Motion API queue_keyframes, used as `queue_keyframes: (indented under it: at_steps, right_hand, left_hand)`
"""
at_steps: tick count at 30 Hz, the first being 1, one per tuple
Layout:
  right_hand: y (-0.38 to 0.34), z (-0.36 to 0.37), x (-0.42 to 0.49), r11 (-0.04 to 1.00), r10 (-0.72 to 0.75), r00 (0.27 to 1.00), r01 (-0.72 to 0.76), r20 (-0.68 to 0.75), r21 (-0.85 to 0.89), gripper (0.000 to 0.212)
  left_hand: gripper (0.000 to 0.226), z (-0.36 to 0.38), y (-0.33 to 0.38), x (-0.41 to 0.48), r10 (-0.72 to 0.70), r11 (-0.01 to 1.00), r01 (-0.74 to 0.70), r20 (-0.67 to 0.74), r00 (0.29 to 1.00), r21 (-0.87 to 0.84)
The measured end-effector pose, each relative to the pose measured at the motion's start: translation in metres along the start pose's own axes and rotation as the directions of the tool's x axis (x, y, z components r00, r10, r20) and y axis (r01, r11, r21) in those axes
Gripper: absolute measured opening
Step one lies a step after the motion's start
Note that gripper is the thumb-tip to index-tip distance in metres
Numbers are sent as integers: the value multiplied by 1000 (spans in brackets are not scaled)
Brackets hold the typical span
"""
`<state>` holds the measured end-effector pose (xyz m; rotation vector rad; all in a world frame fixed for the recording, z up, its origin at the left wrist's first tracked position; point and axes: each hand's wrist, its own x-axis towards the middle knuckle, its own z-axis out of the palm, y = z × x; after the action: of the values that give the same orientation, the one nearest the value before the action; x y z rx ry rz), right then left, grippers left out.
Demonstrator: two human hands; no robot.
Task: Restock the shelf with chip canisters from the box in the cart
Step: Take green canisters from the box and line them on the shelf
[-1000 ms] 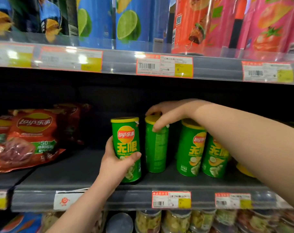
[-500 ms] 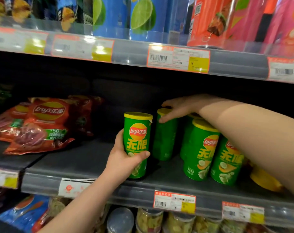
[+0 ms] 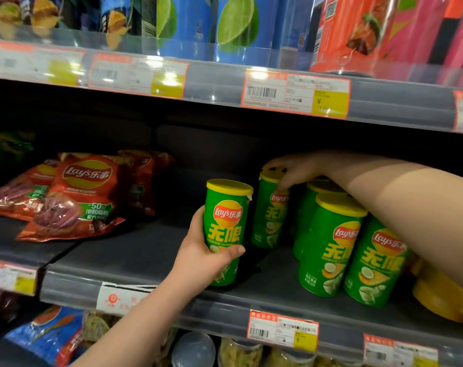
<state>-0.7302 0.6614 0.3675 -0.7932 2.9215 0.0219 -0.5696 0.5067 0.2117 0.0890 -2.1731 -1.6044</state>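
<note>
Left hand (image 3: pixel 204 263) wraps the front canister (image 3: pixel 226 221), so its fingers lie out of sight behind the tube and the lower label is covered. Right hand (image 3: pixel 291 168) sits in shadow over the lid of the rear canister (image 3: pixel 270 215), grip or mere touch not discernible. Right forearm (image 3: pixel 410 207) masks one side of the rightmost canister (image 3: pixel 373 263) and most of a yellow pack (image 3: pixel 442 303), also cut by the right edge; price tags (image 3: pixel 295 92) blurred, print unreadable; jars (image 3: pixel 238 353) below cut by the bottom edge.

Canister (image 3: pixel 268 218) under right hand (image 3: pixel 295 168) farther back
</note>
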Motion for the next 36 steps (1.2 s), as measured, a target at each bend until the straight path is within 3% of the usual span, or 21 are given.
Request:
queue_keyframes:
  at_steps: [12,14,17,19,21,25,27,30,32,36]
  right_hand:
    - [7,2,6,995,84,994,-88,-63,-53,68]
    - [1,1,-1,1000,6,989,-6,-145,-1,63]
    - [-18,-5,-25,952,-144,954,206,-262,227,51]
    - [-31,-6,-45,918,-243,960,274,-141,286,57]
    - [-41,-2,-58,941,-300,954,297,-6,161,67]
    - [-41,6,-61,964,-266,964,267,-24,18,72]
    - [-35,2,-65,977,-215,975,215,-51,-13,76]
    - [-24,-2,-68,989,-138,986,131,-93,-73,76]
    - [-20,1,-66,991,-105,990,96,-97,-97,76]
    - [-10,5,-63,994,-54,995,46,-84,-100,81]
  left_hand:
    - [86,-2,-1,2,-33,999,33,50,998,-2]
    - [88,0,2,4,-51,999,51,71,996,-1]
    - [89,7,7,8,-63,998,62,122,991,11]
    - [87,16,11,12,-52,999,50,152,987,17]
    - [86,25,14,16,-52,998,48,170,984,28]
    - [94,35,15,17,-92,988,58,244,965,144]
    - [95,32,12,13,-111,949,5,317,942,315]
    - [83,24,10,9,-184,723,-149,395,900,675]
    - [74,21,9,9,-235,637,-178,410,881,750]
    - [66,21,7,9,-229,605,-211,422,877,768]
